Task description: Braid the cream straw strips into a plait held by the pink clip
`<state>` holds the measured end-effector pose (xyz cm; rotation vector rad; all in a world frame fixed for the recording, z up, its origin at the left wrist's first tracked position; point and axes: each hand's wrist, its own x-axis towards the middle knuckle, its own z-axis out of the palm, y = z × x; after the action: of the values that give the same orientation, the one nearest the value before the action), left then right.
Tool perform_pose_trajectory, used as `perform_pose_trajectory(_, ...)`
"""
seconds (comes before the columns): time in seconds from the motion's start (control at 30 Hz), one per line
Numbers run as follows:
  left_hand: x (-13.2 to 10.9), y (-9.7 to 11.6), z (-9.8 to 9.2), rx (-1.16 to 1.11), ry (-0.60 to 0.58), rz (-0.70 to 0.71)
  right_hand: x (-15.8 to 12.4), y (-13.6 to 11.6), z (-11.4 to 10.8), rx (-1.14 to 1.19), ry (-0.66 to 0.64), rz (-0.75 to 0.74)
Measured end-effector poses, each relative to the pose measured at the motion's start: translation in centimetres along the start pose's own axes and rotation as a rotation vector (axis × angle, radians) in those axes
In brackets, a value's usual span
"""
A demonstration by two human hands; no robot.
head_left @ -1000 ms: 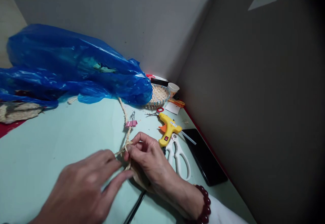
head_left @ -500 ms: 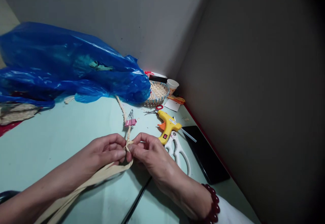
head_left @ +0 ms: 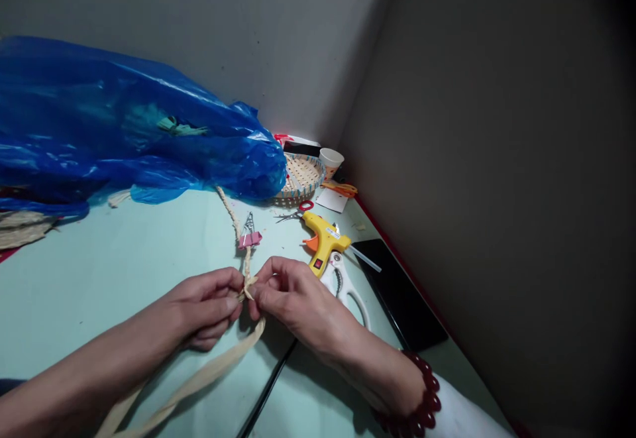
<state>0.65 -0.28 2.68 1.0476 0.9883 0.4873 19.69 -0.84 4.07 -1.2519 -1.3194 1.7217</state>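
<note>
A thin cream-coloured braid point(head_left: 229, 211) runs from beside the blue bag toward me, and a pink binder clip point(head_left: 249, 239) grips it partway down. Just below the clip both hands meet at the braid's near end. My left hand point(head_left: 209, 309) pinches a pale flat strand between thumb and fingers. Opposite it, my right hand point(head_left: 293, 292) is closed on another strand, its fingertips partly hiding the crossing point. A long loose strand point(head_left: 209, 373) hangs from under my right fingers and curves down left beneath my left forearm.
A big blue plastic bag point(head_left: 119, 107) fills the back left. Right of the hands lie a yellow glue gun point(head_left: 325, 239), white-handled shears point(head_left: 354, 292), red-handled scissors point(head_left: 305, 206) and a black tablet-like slab point(head_left: 402, 299). Behind are a woven basket point(head_left: 303, 171) and paper cup point(head_left: 330, 158), near walls.
My left hand has turned slightly and now pinches a strand left of the crossing. The loose strand hangs lower, sagging away from the left hand. The whole view has shifted slightly.
</note>
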Motion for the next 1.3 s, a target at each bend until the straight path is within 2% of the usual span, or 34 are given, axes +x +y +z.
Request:
perform_pose_trajectory(0.17, 0.1, 0.2, 1.4, 0.223, 0.138, 0.137, 0.0, 1.3, 0.1, -0.183, 0.014, -0.149)
perform_pose_trajectory(0.3, 0.5, 0.0, 1.6, 0.302, 0.14, 0.18, -0.7, 1.7, 0.4, -0.312, 0.058, -0.256)
perform_pose_trajectory(0.43, 0.7, -0.8, 1.2, 0.277, 0.145, 0.23, -1.6, 1.3, 0.5, -0.407, 0.062, -0.303)
perform_pose_trajectory(0.63, 0.2, -0.3, 2.1, 0.372, 0.234, 0.21, -2.4, 1.0, 0.4, -0.632, 0.062, -0.302)
perform_pose_trajectory(0.8, 0.0, -0.4, 2.9, 0.442, 0.349, 0.177, -2.7, 1.3, 0.6, -0.963, 0.147, -0.282)
perform_pose_trajectory(0.87, -0.1, -0.7, 2.9, 0.437, 0.376, 0.169, -2.7, 1.4, 0.6, -1.035, 0.195, -0.32)
perform_pose_trajectory(0.93, -0.2, -0.9, 2.9, 0.419, 0.401, 0.174, -2.7, 1.6, 0.6, -1.054, 0.245, -0.443)
perform_pose_trajectory(1.07, -0.3, -0.9, 3.2, 0.382, 0.424, 0.178, -2.6, 1.7, 0.9, -1.117, 0.391, -0.781)
perform_pose_trajectory(1.2, -0.2, -0.9, 3.4, 0.365, 0.439, 0.194, -2.2, 2.3, 1.6, -1.155, 0.492, -0.943)
perform_pose_trajectory(1.3, 0.0, -1.2, 3.1, 0.24, 0.406, 0.164, -1.9, 2.8, 2.4, -1.165, 0.546, -1.086)
